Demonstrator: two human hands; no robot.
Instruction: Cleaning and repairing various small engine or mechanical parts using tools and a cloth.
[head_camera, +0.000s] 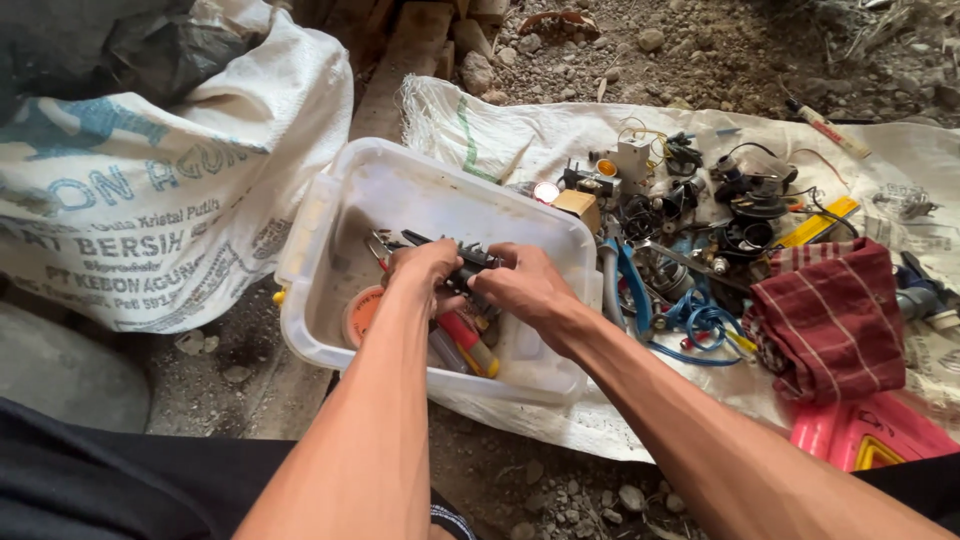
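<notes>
Evidently the person is sorting through tools inside the white plastic tub (330, 215), and both hands meet over a dark tool (470, 262) held just above the tub's floor. The left hand (425, 270) is curled shut around one end of it; the right hand (525, 285) pinches the other end with bent fingers. What kind of tool it is stays unclear, since the fingers cover most of it. Judging by the grip, the step in hand is working or freeing that tool, and any further move would call for a firm two-handed hold while lifting clear of the tub's wall. Under the hands lie a red and yellow screwdriver (468, 340) and an orange round lid (362, 312). Right of the tub, on a white woven sheet (520, 140), sit a blue cable (700, 325), black motor parts (750, 205) and a red checked cloth (830, 320). Left of the tub stands a printed white sack (180, 190). The crowded tub floor could snag the tool
</notes>
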